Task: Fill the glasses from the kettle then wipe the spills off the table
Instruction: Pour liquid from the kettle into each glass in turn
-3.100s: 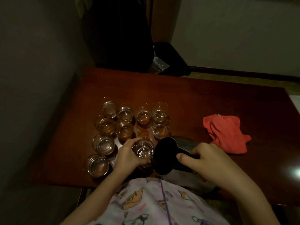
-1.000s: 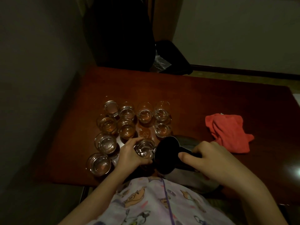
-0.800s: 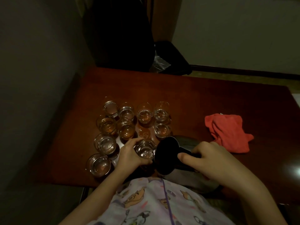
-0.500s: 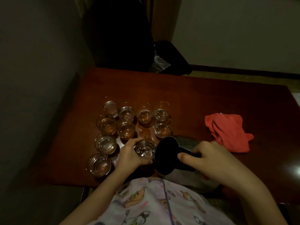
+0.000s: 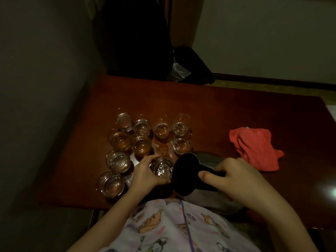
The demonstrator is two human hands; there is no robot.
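1. The left hand [image 5: 145,174] has its thumb and fingers curled round a small glass [image 5: 162,168] at the near edge of the table [image 5: 236,113], steadying it. The glass sits just beside the kettle's dark lid end.
2. The right hand [image 5: 234,176] is wrapped round the black handle of the kettle [image 5: 209,180], thumb laid along the top. The kettle is tipped over toward the held glass, its steel belly close to the person's lap.
3. I cannot make out a stream of water in this dim light, only a glint inside the glass.
4. The kettle looks heavy and stiff, and likely sloshes as it tilts. The handle is the sensible grip; I would judge the steel body slick, and perhaps hot.
5. The glasses are light, hard, breakable and smooth. If wet they would slip, so taking one low round its wall, as the left hand does, seems right.
6. Nine other glasses [image 5: 141,145] stand crowded behind and to the left, some touching. A careless knuckle could knock one into its neighbour.
7. Several seem to hold amber liquid, the rest look clear; I cannot tell how full they are.
8. A red cloth [image 5: 254,148] lies crumpled to the right, well apart from the glasses. It is soft and limp, easy to bunch from anywhere for the wiping.
9. There looks to be a wet patch [image 5: 161,150] among the glasses.
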